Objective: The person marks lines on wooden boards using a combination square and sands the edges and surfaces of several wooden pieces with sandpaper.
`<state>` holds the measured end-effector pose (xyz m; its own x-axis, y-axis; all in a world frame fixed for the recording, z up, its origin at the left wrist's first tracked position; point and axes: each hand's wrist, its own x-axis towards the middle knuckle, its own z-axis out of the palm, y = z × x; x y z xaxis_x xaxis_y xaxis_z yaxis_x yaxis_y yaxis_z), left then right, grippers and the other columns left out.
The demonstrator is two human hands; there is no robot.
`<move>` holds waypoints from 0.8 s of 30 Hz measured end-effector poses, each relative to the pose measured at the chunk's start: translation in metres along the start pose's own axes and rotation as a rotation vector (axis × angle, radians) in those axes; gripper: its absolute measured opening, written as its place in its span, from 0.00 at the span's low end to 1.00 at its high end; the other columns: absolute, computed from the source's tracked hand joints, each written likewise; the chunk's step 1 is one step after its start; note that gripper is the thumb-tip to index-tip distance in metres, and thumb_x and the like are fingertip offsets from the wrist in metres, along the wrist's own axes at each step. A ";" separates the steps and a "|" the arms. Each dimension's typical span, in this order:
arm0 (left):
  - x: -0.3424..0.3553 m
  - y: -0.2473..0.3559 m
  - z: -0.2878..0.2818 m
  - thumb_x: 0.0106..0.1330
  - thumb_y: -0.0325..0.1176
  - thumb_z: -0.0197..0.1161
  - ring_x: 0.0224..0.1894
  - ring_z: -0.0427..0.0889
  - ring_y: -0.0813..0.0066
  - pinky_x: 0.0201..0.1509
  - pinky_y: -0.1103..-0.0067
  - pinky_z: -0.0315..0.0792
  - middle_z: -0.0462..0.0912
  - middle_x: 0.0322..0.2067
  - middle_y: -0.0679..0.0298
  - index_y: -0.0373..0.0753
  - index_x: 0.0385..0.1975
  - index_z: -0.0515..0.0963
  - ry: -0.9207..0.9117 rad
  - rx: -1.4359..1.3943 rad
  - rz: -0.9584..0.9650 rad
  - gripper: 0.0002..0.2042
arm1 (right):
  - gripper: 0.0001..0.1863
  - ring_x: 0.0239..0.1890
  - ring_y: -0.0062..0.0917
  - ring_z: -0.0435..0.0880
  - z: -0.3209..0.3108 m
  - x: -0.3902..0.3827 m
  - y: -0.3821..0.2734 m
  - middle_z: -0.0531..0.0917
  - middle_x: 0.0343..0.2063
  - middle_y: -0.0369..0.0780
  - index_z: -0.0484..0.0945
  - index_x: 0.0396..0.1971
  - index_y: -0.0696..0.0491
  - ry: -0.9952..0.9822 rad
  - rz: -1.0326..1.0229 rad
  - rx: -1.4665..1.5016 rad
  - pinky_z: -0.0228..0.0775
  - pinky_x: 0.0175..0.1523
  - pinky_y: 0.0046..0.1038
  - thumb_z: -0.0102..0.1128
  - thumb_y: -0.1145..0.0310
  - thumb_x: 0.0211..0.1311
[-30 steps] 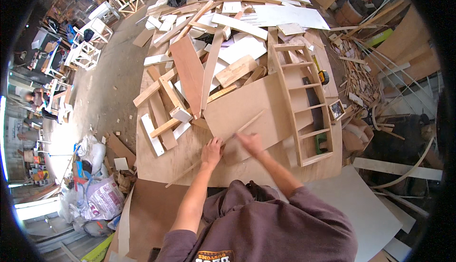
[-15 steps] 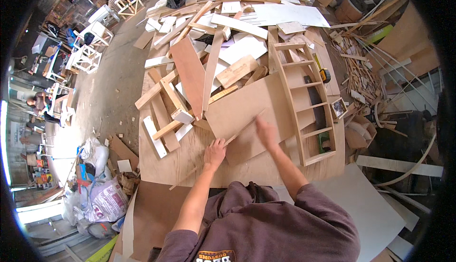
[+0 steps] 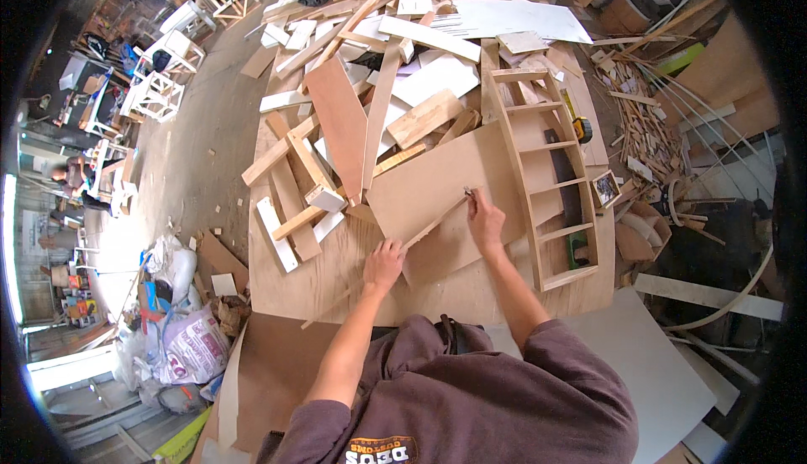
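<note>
Resting over the thin wooden strip (image 3: 435,225), the fingers of our left hand (image 3: 383,267) bear down just off the near-left edge of the brown panel (image 3: 458,170); whether they also grip the strip's sides, we cannot tell. Those of our right hand (image 3: 487,222) look pinched together on a small dark object (image 3: 468,191), too small to name, at the strip's far end over the panel's middle. The strip slants across the panel and runs past its left edge over the bench (image 3: 471,302). We judge it light and springy, liable to bow or snap if pushed sideways, and dry enough to slip little under skin. We would press it flat midway, fingertips back from its edge, and steady both ends. Close along the panel's right side lies a slatted wooden frame (image 3: 565,233); beyond the panel, offcuts (image 3: 426,119) lie heaped.
</note>
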<state>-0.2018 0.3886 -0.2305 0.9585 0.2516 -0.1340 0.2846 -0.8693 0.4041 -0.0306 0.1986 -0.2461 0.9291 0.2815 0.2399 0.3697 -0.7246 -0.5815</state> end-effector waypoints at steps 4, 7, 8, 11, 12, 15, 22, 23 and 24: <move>0.001 -0.008 -0.003 0.64 0.33 0.62 0.48 0.81 0.52 0.48 0.60 0.77 0.78 0.45 0.57 0.39 0.46 0.76 -0.051 0.078 0.040 0.13 | 0.07 0.15 0.38 0.78 0.044 -0.075 -0.064 0.77 0.14 0.43 0.77 0.40 0.46 -0.110 -0.239 0.064 0.67 0.22 0.38 0.57 0.72 0.63; 0.005 0.000 -0.018 0.63 0.33 0.62 0.48 0.80 0.53 0.48 0.61 0.77 0.78 0.44 0.57 0.39 0.44 0.75 -0.107 0.104 0.019 0.12 | 0.07 0.13 0.35 0.77 0.055 -0.081 -0.045 0.76 0.13 0.41 0.78 0.39 0.44 -0.167 -0.454 0.051 0.66 0.21 0.37 0.57 0.71 0.63; 0.005 -0.002 -0.015 0.63 0.32 0.62 0.48 0.80 0.55 0.49 0.62 0.78 0.78 0.44 0.57 0.39 0.44 0.75 -0.070 0.097 0.034 0.11 | 0.07 0.13 0.34 0.77 0.050 -0.075 -0.024 0.76 0.13 0.41 0.78 0.39 0.44 -0.164 -0.522 0.048 0.66 0.21 0.36 0.57 0.70 0.63; -0.002 -0.005 0.000 0.62 0.31 0.62 0.49 0.80 0.56 0.49 0.62 0.77 0.77 0.44 0.58 0.39 0.43 0.74 -0.012 0.043 0.019 0.10 | 0.05 0.13 0.33 0.77 0.007 -0.007 0.003 0.76 0.13 0.40 0.79 0.37 0.46 -0.062 -0.243 -0.041 0.65 0.20 0.34 0.56 0.71 0.64; 0.000 -0.004 0.002 0.63 0.31 0.62 0.49 0.80 0.56 0.49 0.62 0.77 0.77 0.44 0.58 0.39 0.42 0.74 0.003 0.025 0.019 0.10 | 0.04 0.13 0.33 0.77 -0.009 0.008 0.001 0.77 0.14 0.40 0.79 0.36 0.46 0.053 -0.157 -0.076 0.64 0.20 0.34 0.56 0.71 0.64; 0.002 -0.004 0.002 0.64 0.34 0.61 0.48 0.80 0.56 0.48 0.62 0.78 0.78 0.43 0.59 0.39 0.41 0.74 -0.003 0.071 0.035 0.09 | 0.04 0.16 0.36 0.79 0.022 -0.034 -0.026 0.79 0.17 0.41 0.79 0.37 0.47 0.009 0.052 0.141 0.65 0.21 0.35 0.57 0.70 0.64; 0.003 -0.003 -0.003 0.65 0.35 0.62 0.46 0.81 0.56 0.47 0.63 0.77 0.78 0.41 0.58 0.39 0.43 0.75 0.030 0.088 0.107 0.10 | 0.08 0.18 0.40 0.79 0.039 -0.044 0.017 0.81 0.20 0.43 0.79 0.41 0.46 -0.183 -0.210 0.087 0.69 0.22 0.37 0.58 0.70 0.62; 0.005 0.000 -0.002 0.66 0.35 0.61 0.47 0.80 0.56 0.47 0.62 0.77 0.77 0.41 0.58 0.40 0.43 0.75 0.016 0.073 0.076 0.10 | 0.08 0.17 0.41 0.79 0.028 -0.023 0.030 0.81 0.20 0.44 0.79 0.42 0.47 -0.134 -0.134 0.082 0.69 0.23 0.38 0.59 0.71 0.62; -0.004 -0.009 0.004 0.66 0.35 0.61 0.47 0.80 0.56 0.47 0.62 0.77 0.77 0.41 0.58 0.40 0.43 0.75 0.007 0.053 -0.005 0.10 | 0.09 0.17 0.41 0.78 -0.005 0.006 0.004 0.80 0.20 0.44 0.78 0.43 0.47 -0.067 -0.163 0.042 0.68 0.23 0.38 0.58 0.71 0.63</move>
<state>-0.2080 0.3934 -0.2370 0.9572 0.2589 -0.1292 0.2884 -0.8894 0.3547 -0.0234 0.1943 -0.2431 0.8550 0.4351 0.2822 0.5141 -0.6394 -0.5717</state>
